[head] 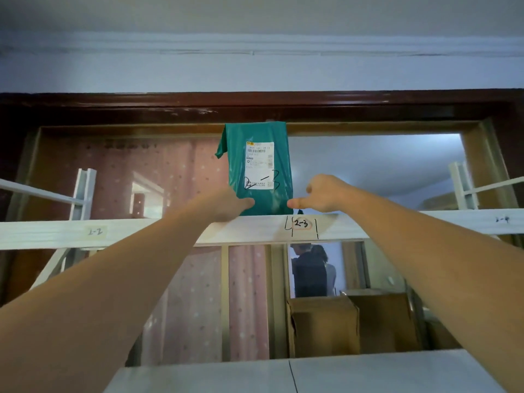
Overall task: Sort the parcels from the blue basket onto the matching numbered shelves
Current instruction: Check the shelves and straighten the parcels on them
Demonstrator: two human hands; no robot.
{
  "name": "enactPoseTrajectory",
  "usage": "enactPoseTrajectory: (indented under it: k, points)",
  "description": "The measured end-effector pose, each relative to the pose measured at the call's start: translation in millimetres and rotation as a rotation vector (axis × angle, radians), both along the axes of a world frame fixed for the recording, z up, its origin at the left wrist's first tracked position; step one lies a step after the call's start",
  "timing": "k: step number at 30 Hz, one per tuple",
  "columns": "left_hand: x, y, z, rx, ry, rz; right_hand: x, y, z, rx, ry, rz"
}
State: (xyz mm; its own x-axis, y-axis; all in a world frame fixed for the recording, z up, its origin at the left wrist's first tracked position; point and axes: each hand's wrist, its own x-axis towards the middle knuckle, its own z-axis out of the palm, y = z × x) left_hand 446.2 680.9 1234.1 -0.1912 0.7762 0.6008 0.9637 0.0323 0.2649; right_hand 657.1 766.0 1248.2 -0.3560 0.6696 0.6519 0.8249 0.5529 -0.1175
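Note:
A green plastic parcel (259, 165) stands upright on the white upper shelf (141, 231), directly above the shelf label "2-3" (301, 224). Its white shipping sticker carries a handwritten "2-3". My left hand (231, 204) grips the parcel's lower left corner, thumb across the front. My right hand (320, 194) holds the lower right edge, with the thumb tip against the parcel and the fingers curled behind it. The blue basket is out of view.
The same shelf edge carries labels "2-2" (97, 231) at left and "2-4" (502, 219) at right. White uprights (85, 191) stand at both ends. A lower shelf board (368, 373) lies below my arms. Behind are cardboard boxes (351, 324), a dark door frame and a person.

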Motion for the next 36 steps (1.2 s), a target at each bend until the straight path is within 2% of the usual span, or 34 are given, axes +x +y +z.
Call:
enactPoseTrajectory:
  k: [7, 11, 16, 22, 26, 30, 36]
  points:
    - [-1.2, -57.0, -53.7, 0.035, 0.049, -0.002, 28.5, -44.8, -50.7, 0.008, -0.102, 0.055]
    - [20.3, -98.2, -93.9, -0.024, 0.2, 0.103, 58.0, -59.3, -93.4, 0.102, -0.184, 0.024]
    - [52.3, -140.9, -164.7, -0.127, 0.178, 0.119, 97.0, -89.2, -168.8, 0.141, -0.228, 0.146]
    - [81.3, -192.8, -254.2, -0.393, 0.06, 0.173, 138.3, -99.6, -268.9, -0.212, -0.423, 0.224]
    - [93.4, -219.3, -298.4, -0.522, 0.083, 0.194, 164.0, -101.1, -326.7, -0.448, -0.471, 0.183]
    - [96.9, -234.1, -325.9, -0.559, 0.019, 0.184, 171.7, -104.2, -356.9, -0.554, -0.438, 0.219]
    - [84.2, -264.7, -346.1, -0.565, -0.093, 0.234, 119.9, -128.8, -365.1, -0.538, -0.414, 0.396]
